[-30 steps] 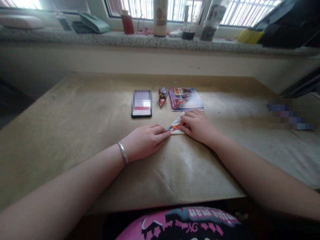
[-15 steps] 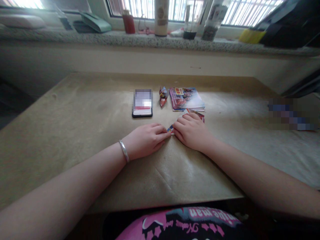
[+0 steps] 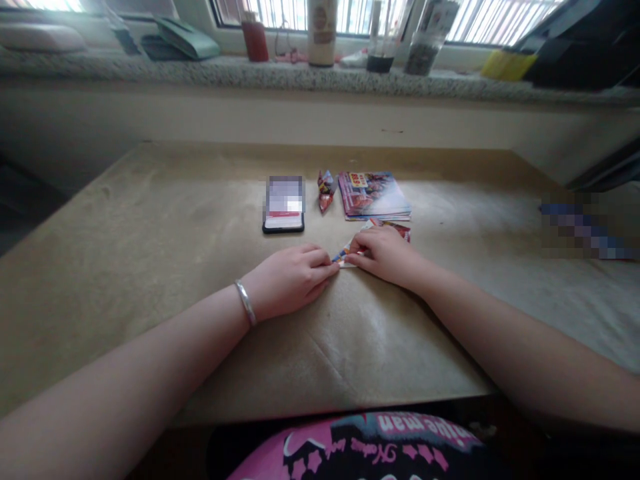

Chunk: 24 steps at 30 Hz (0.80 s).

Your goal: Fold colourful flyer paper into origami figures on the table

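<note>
A folded piece of printed paper lies flat on the table, partly covered by my hands. My left hand, with a silver bangle at the wrist, presses its closed fingertips on the paper's left corner. Over the middle of the paper rests my right hand, its fingers curled and thumb and forefinger at the lower edge near the left fingertips. Just beyond sits a stack of colourful printed sheets. Left of the stack lies a small folded paper piece, and beside that a phone with a blurred screen.
The table has a tan cover with a crease near its front edge. A blurred flat item lies at the far right. Behind, a stone windowsill bears a red bottle, a pale bottle and other containers.
My right hand has lifted and curled its fingers slightly, showing more of the paper near the left fingertips. The left hand stays at the corner. The view has shifted a little.
</note>
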Each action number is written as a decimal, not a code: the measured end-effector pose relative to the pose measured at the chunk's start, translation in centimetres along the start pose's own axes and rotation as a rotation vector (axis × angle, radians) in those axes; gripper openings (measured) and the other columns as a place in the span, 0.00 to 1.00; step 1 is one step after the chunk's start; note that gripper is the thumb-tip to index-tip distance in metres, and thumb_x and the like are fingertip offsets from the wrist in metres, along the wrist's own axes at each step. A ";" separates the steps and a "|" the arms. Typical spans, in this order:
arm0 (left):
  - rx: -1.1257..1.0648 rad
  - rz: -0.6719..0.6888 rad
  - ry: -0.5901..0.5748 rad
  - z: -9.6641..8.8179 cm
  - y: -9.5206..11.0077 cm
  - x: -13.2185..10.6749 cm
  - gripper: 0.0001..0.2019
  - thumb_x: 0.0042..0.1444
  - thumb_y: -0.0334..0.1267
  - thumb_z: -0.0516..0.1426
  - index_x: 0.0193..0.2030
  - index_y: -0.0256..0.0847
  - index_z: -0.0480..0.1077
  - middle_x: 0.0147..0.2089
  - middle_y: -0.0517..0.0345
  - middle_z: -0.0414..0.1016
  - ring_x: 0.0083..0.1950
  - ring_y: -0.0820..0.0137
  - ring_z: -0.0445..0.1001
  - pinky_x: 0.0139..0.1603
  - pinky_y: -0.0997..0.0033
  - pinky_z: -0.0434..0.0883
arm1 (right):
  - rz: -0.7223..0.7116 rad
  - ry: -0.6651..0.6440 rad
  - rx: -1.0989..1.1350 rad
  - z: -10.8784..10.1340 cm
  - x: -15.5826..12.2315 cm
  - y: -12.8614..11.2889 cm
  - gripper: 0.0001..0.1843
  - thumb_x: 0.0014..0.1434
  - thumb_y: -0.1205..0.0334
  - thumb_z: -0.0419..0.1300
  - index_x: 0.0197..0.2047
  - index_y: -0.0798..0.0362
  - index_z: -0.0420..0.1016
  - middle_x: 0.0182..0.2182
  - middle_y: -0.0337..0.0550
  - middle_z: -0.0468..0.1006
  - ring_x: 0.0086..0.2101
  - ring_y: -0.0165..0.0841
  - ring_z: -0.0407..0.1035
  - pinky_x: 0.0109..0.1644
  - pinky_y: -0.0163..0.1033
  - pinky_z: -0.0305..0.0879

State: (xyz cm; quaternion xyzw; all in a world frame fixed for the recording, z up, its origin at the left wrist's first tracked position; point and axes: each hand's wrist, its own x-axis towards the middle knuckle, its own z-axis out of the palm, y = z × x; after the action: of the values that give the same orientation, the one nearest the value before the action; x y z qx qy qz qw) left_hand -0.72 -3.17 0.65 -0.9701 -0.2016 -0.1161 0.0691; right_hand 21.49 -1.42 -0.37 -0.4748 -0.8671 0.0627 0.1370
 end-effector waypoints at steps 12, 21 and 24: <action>0.108 -0.035 -0.005 -0.1 0.8 0.4 0.14 0.64 0.37 0.48 0.46 0.36 0.72 0.36 0.51 0.72 0.38 0.67 0.71 0.39 0.67 0.71 | 0.038 0.006 -0.070 0.0 0.0 -0.3 0.12 0.58 0.52 0.59 0.31 0.53 0.75 0.33 0.44 0.80 0.36 0.38 0.70 0.42 0.41 0.53; 0.092 -0.046 0.004 -0.1 0.8 0.5 0.13 0.63 0.38 0.49 0.45 0.37 0.73 0.36 0.51 0.72 0.37 0.68 0.70 0.39 0.68 0.71 | 0.041 -0.003 -0.066 0.1 0.0 -0.2 0.12 0.58 0.53 0.59 0.31 0.53 0.75 0.33 0.44 0.80 0.36 0.37 0.71 0.43 0.42 0.54; 0.085 -0.049 0.002 -0.1 0.7 0.4 0.13 0.63 0.38 0.49 0.45 0.37 0.73 0.36 0.51 0.72 0.38 0.68 0.70 0.40 0.68 0.70 | 0.058 0.000 -0.062 0.0 -0.1 -0.4 0.13 0.58 0.52 0.59 0.31 0.53 0.75 0.33 0.44 0.80 0.37 0.37 0.71 0.44 0.42 0.54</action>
State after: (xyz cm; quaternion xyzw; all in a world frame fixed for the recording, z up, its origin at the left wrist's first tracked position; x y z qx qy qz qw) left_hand -0.05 -3.71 0.83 -0.9609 -0.2301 -0.1100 0.1076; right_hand 21.20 -1.67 -0.33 -0.5038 -0.8545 0.0399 0.1204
